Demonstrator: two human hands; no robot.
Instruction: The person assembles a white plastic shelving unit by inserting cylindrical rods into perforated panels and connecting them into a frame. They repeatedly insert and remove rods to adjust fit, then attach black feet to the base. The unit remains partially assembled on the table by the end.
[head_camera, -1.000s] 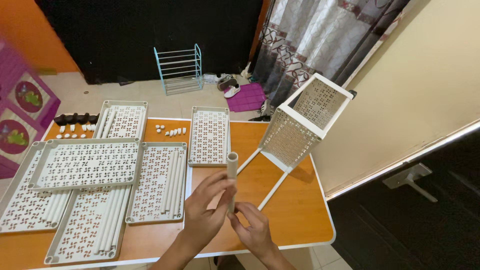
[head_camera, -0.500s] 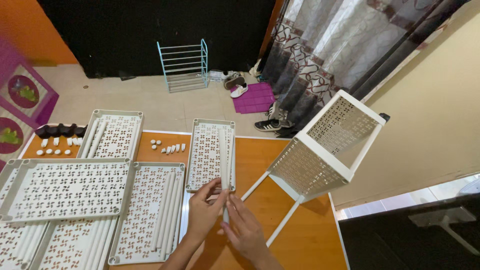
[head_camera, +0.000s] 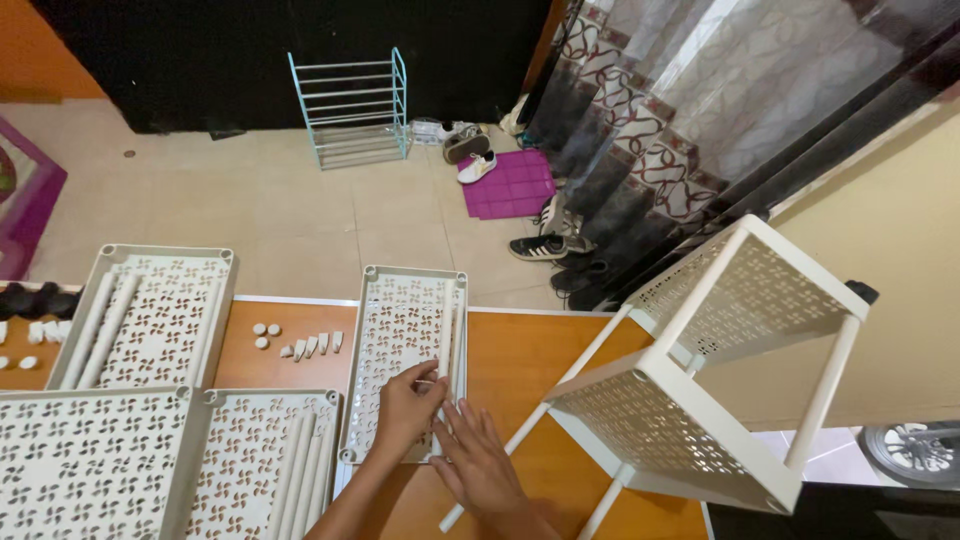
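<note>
Both hands worked at the near end of the white perforated tray (head_camera: 405, 350) on the orange table (head_camera: 530, 360). The left hand (head_camera: 408, 408) pinched a white tube (head_camera: 443, 345) lying in it; the right hand (head_camera: 480, 462), just beside, rested flat, fingers spread. Keeping the tube straight along the tray's side would seat it best.

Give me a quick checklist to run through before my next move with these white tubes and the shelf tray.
1. Left hand on the tube in the middle tray: ok, fingertips touch it.
2. Right hand is free: cannot tell, it lies flat at the tray's corner.
3. Small white caps within reach: ok, on the table left of the tray.
4. Part-built rack steady: not ok, it stands tilted.
5. Spare tubes at hand: ok, in the near tray.
</note>
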